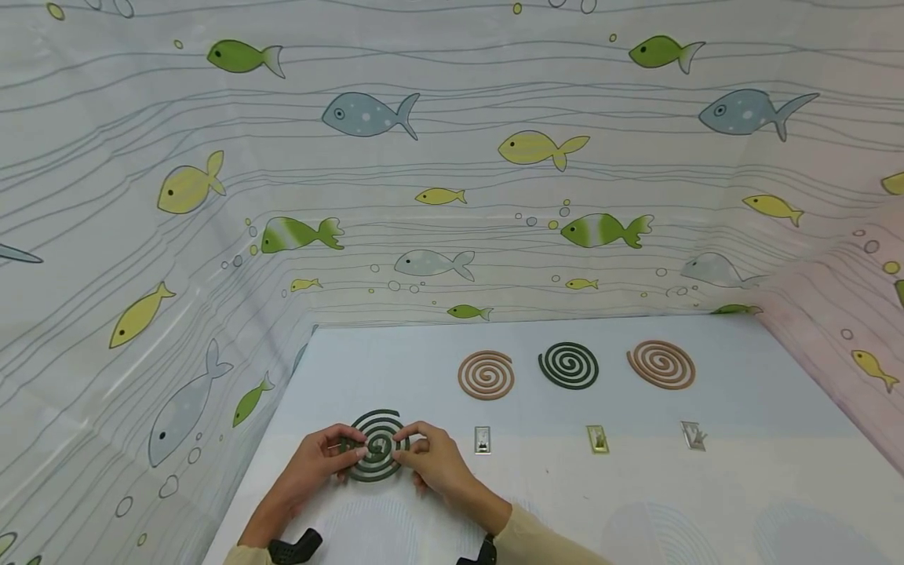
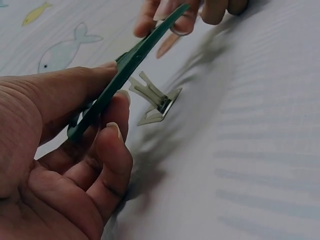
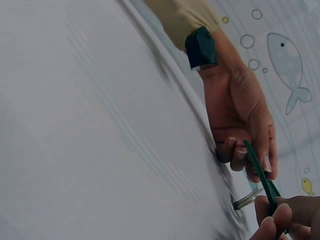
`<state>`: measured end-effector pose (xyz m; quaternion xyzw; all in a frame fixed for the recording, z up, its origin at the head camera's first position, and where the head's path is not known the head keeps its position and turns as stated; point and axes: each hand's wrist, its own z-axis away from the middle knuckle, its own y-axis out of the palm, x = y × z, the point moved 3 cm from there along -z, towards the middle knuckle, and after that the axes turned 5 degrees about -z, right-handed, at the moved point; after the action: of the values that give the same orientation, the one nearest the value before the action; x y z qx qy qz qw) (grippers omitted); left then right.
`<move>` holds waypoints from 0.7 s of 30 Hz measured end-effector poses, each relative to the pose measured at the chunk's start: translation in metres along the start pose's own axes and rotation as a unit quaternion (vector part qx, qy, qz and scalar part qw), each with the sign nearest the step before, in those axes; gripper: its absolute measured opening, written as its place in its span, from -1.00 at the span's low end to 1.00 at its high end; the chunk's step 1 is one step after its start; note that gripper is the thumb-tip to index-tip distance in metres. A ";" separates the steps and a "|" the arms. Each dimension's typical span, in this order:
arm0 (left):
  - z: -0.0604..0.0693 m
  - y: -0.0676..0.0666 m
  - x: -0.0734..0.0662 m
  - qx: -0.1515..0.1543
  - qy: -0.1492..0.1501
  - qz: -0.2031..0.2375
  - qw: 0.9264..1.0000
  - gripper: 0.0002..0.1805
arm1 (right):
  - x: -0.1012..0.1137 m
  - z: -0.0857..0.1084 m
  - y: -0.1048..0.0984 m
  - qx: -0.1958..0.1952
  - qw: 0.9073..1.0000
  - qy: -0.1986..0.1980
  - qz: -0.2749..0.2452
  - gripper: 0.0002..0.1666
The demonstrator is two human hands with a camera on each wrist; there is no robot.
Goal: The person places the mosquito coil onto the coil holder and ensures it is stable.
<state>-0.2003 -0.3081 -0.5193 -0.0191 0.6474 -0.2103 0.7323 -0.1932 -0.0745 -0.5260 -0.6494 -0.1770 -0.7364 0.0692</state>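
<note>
A green mosquito coil (image 1: 376, 479) is held at the left of the white table by both hands. My left hand (image 1: 318, 461) pinches its left side between thumb and fingers, and my right hand (image 1: 439, 464) pinches the right side. In the left wrist view the coil (image 2: 132, 65) appears nearly edge-on and tilted, raised off the table. Below it a small metal coil stand (image 2: 154, 102) sits on the table with its forked prong bent upward. That stand (image 3: 246, 201) also shows in the right wrist view. Whether prong and coil touch, I cannot tell.
Toward the back lie a brown coil (image 1: 486, 377), another green coil (image 1: 568, 366) and a second brown coil (image 1: 661, 364). In front of them are three metal stands (image 1: 482, 441), the rightmost (image 1: 694, 436) with its prong raised. Fish-patterned sheeting (image 1: 381, 180) encloses the table's back and sides.
</note>
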 end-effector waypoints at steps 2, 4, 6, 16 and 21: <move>0.002 0.000 0.000 0.005 0.002 0.003 1.000 -0.56 | 0.000 0.001 0.000 0.002 1.000 0.000 0.001 -0.74; 0.003 0.000 0.000 0.007 0.002 0.005 1.000 -0.55 | -0.001 0.002 0.000 0.005 1.000 0.001 0.004 -0.74; 0.003 0.001 0.001 0.007 0.001 0.005 1.000 -0.54 | -0.002 0.003 0.000 0.009 1.000 0.001 0.006 -0.74; 0.003 -0.003 0.006 -0.007 -0.005 0.010 1.000 -0.55 | -0.002 0.003 0.002 0.013 1.000 0.003 -0.002 -0.72; 0.003 -0.007 0.009 -0.016 -0.017 0.017 1.000 -0.56 | 0.000 0.005 0.003 0.024 1.000 0.003 0.011 -0.73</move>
<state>-0.1984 -0.3182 -0.5252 -0.0236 0.6384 -0.1873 0.7462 -0.1877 -0.0756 -0.5248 -0.6470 -0.1877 -0.7331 0.0932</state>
